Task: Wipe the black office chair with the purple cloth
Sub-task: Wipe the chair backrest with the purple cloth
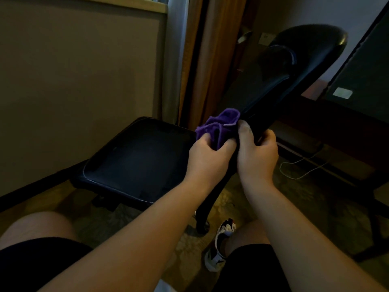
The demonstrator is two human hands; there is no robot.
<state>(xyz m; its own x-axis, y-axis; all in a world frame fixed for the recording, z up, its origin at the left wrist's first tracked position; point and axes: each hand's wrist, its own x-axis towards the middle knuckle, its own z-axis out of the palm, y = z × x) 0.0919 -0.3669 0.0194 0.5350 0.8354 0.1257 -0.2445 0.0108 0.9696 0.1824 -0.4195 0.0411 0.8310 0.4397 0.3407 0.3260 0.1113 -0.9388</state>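
Left hand (207,153) grips the bunched cloth (219,125) at the chair's (143,157) back; right hand (255,157) clasps that back just beside the cloth.

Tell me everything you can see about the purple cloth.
The purple cloth is soft, fuzzy fabric with a paler stitched edge, bunched into folds. The left hand grips it from below, holding it at the lower back of the black office chair. The right hand, gripping the chair's back, has its thumb beside it.
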